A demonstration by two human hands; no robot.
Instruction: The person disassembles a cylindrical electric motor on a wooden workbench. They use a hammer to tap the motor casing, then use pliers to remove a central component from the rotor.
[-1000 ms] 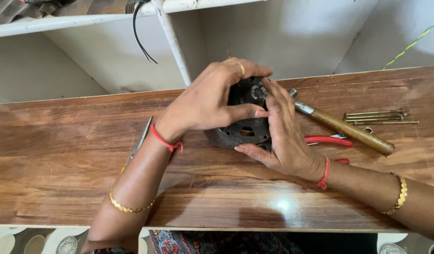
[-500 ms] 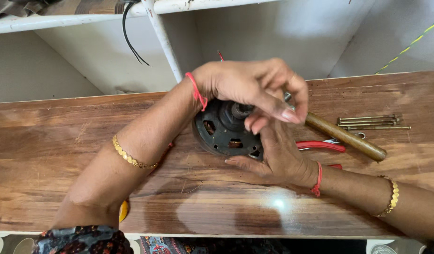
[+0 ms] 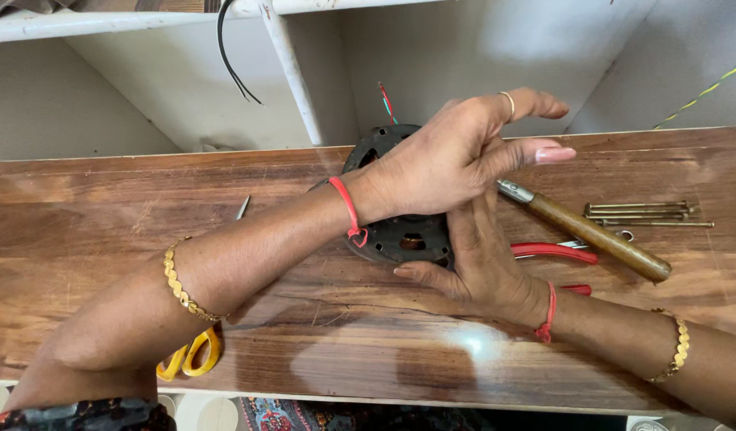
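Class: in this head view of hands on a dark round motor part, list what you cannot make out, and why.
- Motor part: top face hidden by left hand.
- Right hand: fingers hidden behind left hand.
- Pliers: jaws hidden by right hand.
- Scissors: blades hidden under left forearm.
- Wooden-handled tool: tip hidden behind hands.
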